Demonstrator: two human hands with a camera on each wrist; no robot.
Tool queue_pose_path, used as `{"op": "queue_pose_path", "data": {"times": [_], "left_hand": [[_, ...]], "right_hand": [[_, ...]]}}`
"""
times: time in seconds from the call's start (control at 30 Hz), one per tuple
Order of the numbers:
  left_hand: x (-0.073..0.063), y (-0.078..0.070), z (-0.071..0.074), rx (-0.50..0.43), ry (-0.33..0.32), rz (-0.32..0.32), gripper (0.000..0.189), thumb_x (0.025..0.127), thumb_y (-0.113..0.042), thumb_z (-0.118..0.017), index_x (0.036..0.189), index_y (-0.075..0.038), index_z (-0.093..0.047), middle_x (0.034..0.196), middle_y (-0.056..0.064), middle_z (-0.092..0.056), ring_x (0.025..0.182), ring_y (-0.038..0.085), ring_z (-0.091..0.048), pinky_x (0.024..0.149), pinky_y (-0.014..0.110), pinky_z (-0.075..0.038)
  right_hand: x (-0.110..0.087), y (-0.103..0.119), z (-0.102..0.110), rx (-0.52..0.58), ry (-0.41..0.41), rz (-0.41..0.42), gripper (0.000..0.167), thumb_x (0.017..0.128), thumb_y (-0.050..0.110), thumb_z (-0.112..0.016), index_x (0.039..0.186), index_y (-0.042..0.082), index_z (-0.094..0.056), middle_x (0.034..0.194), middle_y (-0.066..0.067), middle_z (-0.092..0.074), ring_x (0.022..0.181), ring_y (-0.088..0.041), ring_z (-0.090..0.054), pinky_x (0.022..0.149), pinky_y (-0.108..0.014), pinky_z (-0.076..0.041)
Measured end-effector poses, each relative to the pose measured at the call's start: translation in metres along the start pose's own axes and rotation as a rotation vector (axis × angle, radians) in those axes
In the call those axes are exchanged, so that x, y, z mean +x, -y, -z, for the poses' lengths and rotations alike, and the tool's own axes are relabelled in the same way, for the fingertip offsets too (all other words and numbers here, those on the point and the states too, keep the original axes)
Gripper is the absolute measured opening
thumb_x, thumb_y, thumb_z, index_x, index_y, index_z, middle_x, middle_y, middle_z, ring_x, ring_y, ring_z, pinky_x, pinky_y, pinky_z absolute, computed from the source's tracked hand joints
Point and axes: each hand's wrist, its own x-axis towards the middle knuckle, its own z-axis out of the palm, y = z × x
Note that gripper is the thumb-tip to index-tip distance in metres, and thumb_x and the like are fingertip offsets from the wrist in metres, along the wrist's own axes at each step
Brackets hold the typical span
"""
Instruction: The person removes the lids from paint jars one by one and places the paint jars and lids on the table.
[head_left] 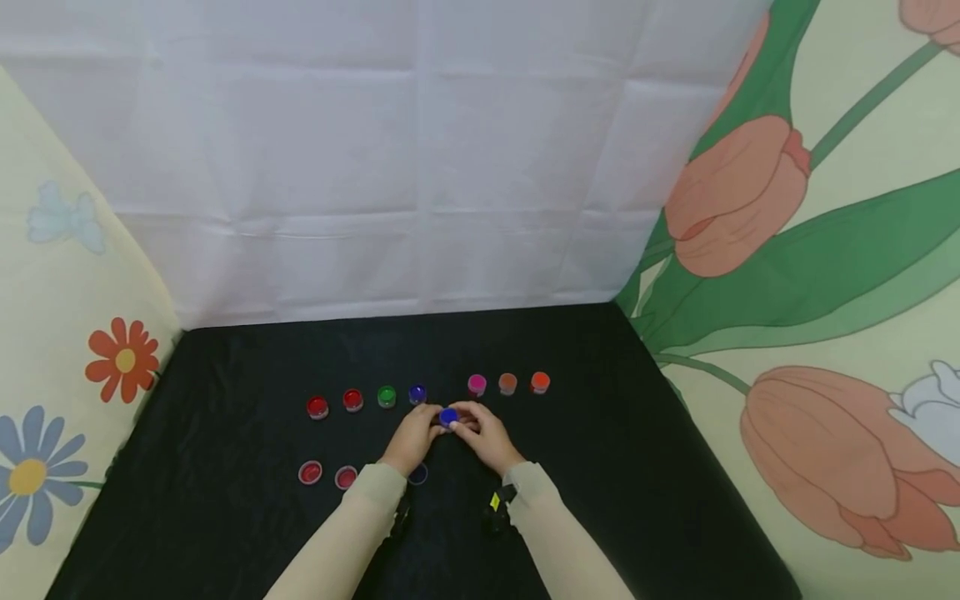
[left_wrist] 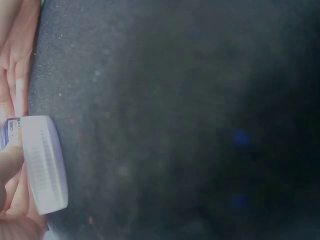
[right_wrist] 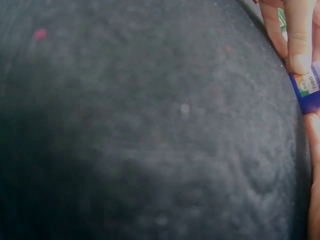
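The left hand (head_left: 411, 438) and right hand (head_left: 487, 437) both grasp 1 blue jar (head_left: 448, 417) in their fingers, over the black cloth (head_left: 600, 467). From it, 4 small jars (head_left: 386, 397) sit toward 9 to 10 o'clock, 3 bright jars (head_left: 507, 383) toward 1 to 2, and 2 red discs (head_left: 310, 472) at 8.

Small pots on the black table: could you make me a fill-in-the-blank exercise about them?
1. The held pot, between left hand and right hand, has a ____ top.
2. In the far row, the third pot from the left is ____.
3. The far row's right-hand group has ____ pots.

Missing words: blue; green; three.
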Motion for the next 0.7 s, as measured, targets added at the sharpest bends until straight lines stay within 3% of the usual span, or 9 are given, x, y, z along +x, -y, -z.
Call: {"op": "queue_pose_path", "data": {"times": [0.17, 0.33, 0.5, 0.7], "left_hand": [[0.001, 0.001, 0.0, 0.018, -0.001, -0.011, 0.022, 0.098, -0.004, -0.065, 0.118, 0.005, -0.064, 0.114, 0.018, -0.064, 0.107, 0.033, -0.064, 0.096, 0.049, -0.051], [0.001, 0.001, 0.0, 0.018, -0.015, -0.03, 0.018, 0.098, -0.004, -0.065, 0.115, 0.003, -0.065, 0.11, 0.017, -0.064, 0.103, 0.032, -0.064, 0.094, 0.049, -0.052], [0.001, 0.001, 0.001, 0.019, -0.014, -0.033, 0.017, 0.098, -0.005, -0.064, 0.114, 0.002, -0.065, 0.109, 0.016, -0.064, 0.102, 0.031, -0.063, 0.094, 0.049, -0.052], [0.001, 0.002, 0.0, 0.018, -0.006, -0.029, 0.018, 0.098, -0.006, -0.065, 0.115, 0.002, -0.065, 0.109, 0.016, -0.064, 0.102, 0.031, -0.063, 0.095, 0.05, -0.051]], "right_hand": [[0.002, -0.001, -0.003, 0.059, -0.035, -0.022, 0.032, 0.096, 0.011, -0.071, 0.124, 0.0, -0.058, 0.114, -0.017, -0.065, 0.103, -0.027, -0.065, 0.092, -0.034, -0.055], [0.001, 0.009, -0.003, 0.038, -0.048, -0.026, 0.025, 0.098, 0.004, -0.066, 0.12, -0.004, -0.061, 0.111, -0.021, -0.067, 0.101, -0.029, -0.065, 0.088, -0.03, -0.055], [-0.007, 0.039, 0.008, 0.024, -0.003, -0.026, 0.026, 0.099, 0.002, -0.063, 0.123, -0.007, -0.063, 0.114, -0.024, -0.066, 0.101, -0.028, -0.064, 0.087, -0.025, -0.053], [-0.011, 0.049, 0.014, -0.005, 0.05, -0.027, 0.03, 0.1, 0.002, -0.061, 0.129, -0.006, -0.063, 0.118, -0.023, -0.062, 0.106, -0.031, -0.063, 0.093, -0.036, -0.054]]}}
